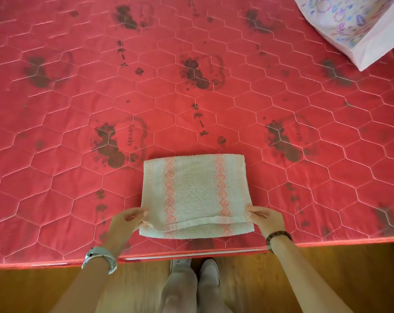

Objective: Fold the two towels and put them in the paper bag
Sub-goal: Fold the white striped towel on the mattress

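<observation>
Pinching grips of the left hand (128, 219) and right hand (267, 219) clamped the near corners of the folded towel (194, 188), low centre on the red mattress (78, 177), while the paper bag (349, 26) sat upper right.

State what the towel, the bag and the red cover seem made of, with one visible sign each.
Towel: likely cotton terry, matt; nubbly looped pile, woven pink bands.
Bag: seemingly paper, smooth; crisp creased edges, printed pattern.
Red cover: probably quilted fabric, matt; stitched hexagons puckering slightly.
</observation>
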The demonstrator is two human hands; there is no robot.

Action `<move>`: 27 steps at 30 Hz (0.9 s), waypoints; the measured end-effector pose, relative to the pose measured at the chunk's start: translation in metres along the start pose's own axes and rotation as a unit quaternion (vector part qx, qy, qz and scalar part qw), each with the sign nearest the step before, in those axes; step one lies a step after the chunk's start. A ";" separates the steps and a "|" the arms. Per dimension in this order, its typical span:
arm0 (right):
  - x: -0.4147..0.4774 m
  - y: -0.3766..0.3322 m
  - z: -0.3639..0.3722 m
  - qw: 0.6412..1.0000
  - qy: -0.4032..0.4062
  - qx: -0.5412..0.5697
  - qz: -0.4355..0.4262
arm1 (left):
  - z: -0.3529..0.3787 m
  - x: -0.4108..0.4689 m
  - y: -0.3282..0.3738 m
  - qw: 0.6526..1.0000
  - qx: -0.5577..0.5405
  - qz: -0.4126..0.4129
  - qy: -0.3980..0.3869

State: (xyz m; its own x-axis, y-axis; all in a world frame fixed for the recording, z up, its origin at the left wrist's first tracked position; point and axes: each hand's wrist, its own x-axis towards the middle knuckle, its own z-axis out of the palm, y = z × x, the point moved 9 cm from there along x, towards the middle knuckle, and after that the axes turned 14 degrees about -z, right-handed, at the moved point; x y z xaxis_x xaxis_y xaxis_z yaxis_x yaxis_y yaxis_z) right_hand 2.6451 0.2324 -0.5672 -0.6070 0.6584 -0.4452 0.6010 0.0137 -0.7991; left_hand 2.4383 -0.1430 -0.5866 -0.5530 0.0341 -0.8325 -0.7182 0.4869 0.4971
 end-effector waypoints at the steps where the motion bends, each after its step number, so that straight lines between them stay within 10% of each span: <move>1: -0.001 -0.001 -0.001 1.000 -0.003 -0.003 -0.005 | -0.003 0.000 0.000 1.000 0.021 0.014 0.009; 15: -0.009 0.000 0.013 0.991 -0.091 -0.087 -0.036 | 0.002 0.007 -0.001 0.997 0.059 0.039 0.017; 27: 0.088 -0.053 0.028 0.992 0.050 -0.044 -0.109 | 0.015 0.056 0.075 0.990 -0.058 0.085 0.099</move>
State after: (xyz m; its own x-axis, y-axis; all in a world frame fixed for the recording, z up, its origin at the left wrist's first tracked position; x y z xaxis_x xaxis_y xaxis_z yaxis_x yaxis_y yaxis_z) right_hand 2.5452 0.2686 -0.5755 -0.6751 0.7040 -0.2203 0.5072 0.2261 -0.8317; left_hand 2.3599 -0.0914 -0.5991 -0.7328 -0.0700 -0.6768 -0.6460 0.3840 0.6597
